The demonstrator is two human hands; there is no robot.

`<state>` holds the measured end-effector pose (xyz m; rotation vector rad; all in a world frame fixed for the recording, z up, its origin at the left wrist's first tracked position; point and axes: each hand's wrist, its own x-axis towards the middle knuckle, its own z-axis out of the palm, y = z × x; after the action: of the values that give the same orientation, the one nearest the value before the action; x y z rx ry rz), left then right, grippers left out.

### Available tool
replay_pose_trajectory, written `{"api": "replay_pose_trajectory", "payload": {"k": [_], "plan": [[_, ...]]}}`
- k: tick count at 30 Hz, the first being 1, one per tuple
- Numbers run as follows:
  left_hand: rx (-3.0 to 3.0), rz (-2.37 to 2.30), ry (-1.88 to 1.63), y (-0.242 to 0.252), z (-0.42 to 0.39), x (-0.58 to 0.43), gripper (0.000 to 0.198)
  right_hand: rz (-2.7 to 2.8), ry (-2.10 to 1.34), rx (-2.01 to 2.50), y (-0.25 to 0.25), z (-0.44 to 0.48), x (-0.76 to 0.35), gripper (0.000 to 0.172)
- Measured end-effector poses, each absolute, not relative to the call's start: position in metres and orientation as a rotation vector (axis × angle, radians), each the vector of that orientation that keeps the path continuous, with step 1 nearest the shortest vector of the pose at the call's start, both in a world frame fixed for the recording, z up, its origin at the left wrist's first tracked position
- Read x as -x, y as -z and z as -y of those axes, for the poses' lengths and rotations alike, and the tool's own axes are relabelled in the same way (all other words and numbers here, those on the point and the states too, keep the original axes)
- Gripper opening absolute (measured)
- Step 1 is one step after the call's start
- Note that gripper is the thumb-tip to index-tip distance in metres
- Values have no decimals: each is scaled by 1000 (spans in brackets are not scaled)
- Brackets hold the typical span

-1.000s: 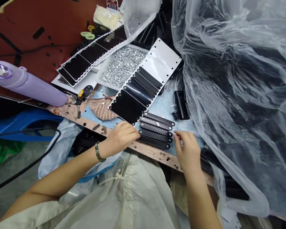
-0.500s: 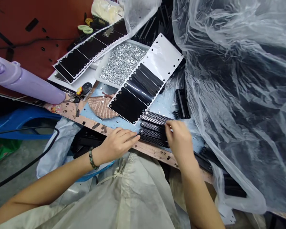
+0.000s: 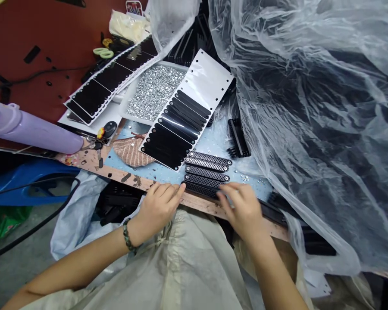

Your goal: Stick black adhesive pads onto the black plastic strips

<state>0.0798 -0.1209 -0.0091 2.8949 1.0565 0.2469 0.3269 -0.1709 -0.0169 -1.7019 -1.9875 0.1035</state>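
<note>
Several black perforated plastic strips [image 3: 207, 172] lie side by side on a pale blue surface [image 3: 213, 144]. My left hand [image 3: 158, 209] rests at the near edge, its fingertips touching or almost touching the left end of the lowest strip [image 3: 197, 189]. My right hand [image 3: 242, 211] is blurred and covers the right end of that strip, so its grip is hidden. Just beyond the strips lies a white-backed sheet of glossy black strips [image 3: 184, 110].
A tray of small silver washers [image 3: 153, 92] and a stack of black strip sheets [image 3: 108, 82] stand further back. A lilac plastic cylinder [image 3: 32, 133] lies at left. Crumpled clear plastic sheeting [image 3: 310, 116] fills the right side.
My right hand has moved from over the strips down to the lowest strip's right end. My left hand has shifted little. The whole view has slid slightly left.
</note>
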Motion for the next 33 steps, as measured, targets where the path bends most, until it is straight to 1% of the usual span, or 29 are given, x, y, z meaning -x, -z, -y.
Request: {"api": "replay_pose_trajectory", "payload": {"k": [3, 7, 10, 12, 15, 18, 22, 27, 30, 33], "plan": [[-2887, -1076, -235, 10, 125, -83, 40, 2203, -170, 1572, 23, 175, -309, 19], [-2686, -1079, -370, 4, 113, -76, 35, 2209, -127, 1595, 36, 174, -307, 21], [-2483, -1333, -605, 0, 87, -60, 34, 2163, -69, 1589, 40, 173, -310, 21], [-2358, -1523, -712, -1, 66, -48, 39, 2125, -36, 1589, 38, 173, -309, 20], [-2178, -1604, -681, 1, 36, -36, 49, 2087, -86, 1565, 30, 168, -303, 18], [-2076, -1582, -637, 3, 10, -36, 51, 2052, -190, 1479, 17, 148, -291, 19], [-1968, -1577, -684, 1, -19, -45, 44, 2000, -227, 1400, 0, 93, -268, 18], [-1683, -1289, -676, -2, -37, -42, 20, 1997, -304, 1366, 0, 31, -236, 22], [-1475, -1119, -694, -4, -34, -37, 18, 2037, -327, 1381, 7, 17, -218, 23], [-1427, -1055, -701, -7, -29, -34, 20, 2021, -325, 1405, 10, 15, -208, 24]]}}
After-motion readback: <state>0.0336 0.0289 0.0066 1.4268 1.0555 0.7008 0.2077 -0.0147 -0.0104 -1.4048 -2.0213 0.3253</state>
